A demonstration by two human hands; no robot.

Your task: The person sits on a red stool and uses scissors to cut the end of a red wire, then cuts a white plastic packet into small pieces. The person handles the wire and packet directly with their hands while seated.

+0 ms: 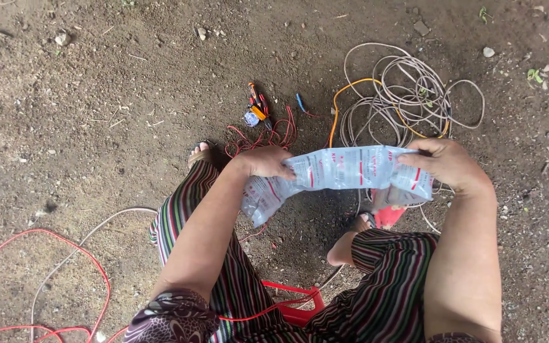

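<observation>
Stretched between both my hands is a clear plastic packet [341, 170] with red print. My left hand [265, 161] grips its left end, where the packet droops toward my knee. My right hand [444, 162] pinches its right end. I sit on a red stool [293, 303], in striped trousers, with my feet on bare dirt. Below the packet's right end, a red piece [389, 216] shows near my right foot.
On the dirt ahead lie red-handled pliers with an orange tool [257, 107], a tangle of thin red wire [268, 136], and a coil of grey cable with an orange strand [401, 95]. A red cable [65, 251] and a grey one loop at the left.
</observation>
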